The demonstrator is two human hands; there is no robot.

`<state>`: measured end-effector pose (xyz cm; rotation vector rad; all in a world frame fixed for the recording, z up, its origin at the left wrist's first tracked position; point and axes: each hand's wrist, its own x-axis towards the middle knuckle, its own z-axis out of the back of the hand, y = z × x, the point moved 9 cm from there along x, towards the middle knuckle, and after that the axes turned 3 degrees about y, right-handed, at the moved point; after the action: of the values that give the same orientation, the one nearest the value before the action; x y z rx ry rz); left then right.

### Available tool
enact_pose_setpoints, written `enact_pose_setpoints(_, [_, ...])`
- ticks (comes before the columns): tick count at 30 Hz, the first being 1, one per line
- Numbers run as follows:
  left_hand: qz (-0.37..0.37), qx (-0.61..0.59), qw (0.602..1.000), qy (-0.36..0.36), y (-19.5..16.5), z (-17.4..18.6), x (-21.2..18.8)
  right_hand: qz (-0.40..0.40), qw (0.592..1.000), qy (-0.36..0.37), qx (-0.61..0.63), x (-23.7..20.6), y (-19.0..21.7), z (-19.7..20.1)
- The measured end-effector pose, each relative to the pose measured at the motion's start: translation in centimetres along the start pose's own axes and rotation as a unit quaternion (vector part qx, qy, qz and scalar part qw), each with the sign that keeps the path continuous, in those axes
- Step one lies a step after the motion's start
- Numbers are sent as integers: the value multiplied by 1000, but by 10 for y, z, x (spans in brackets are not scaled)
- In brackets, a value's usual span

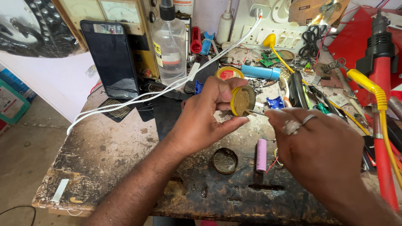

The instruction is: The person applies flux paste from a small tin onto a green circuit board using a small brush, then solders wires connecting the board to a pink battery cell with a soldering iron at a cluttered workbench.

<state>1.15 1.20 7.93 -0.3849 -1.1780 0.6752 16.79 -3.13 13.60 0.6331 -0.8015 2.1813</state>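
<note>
Hands meet mid-frame over the workbench [125, 155].
Left hand [205, 113] pinches yellow flux tin [242, 101], tilted; right hand [318, 142] fingers pressed on thin metal tip [256, 112] touching tin's lower rim.

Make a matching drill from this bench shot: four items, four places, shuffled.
Items:
1. yellow tin
2. pink cell
3. dark lid
4. clear bottle

Places:
A. upright at the back of the bench, beside a leaning phone
B. lying flat on the bench, below the left hand
C. held in the left hand
D. lying on the bench beside the right hand

Pairs: 1-C, 2-D, 3-B, 4-A
</note>
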Motion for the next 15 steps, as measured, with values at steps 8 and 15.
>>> enact_pose_setpoints(8, [-29,24,999,31,-5,-8,1,13,998,18,-55,11,-8,-4])
enact_pose_setpoints(15, [-20,58,997,37,-5,-6,-1,-30,987,152,-42,3,-16,-30])
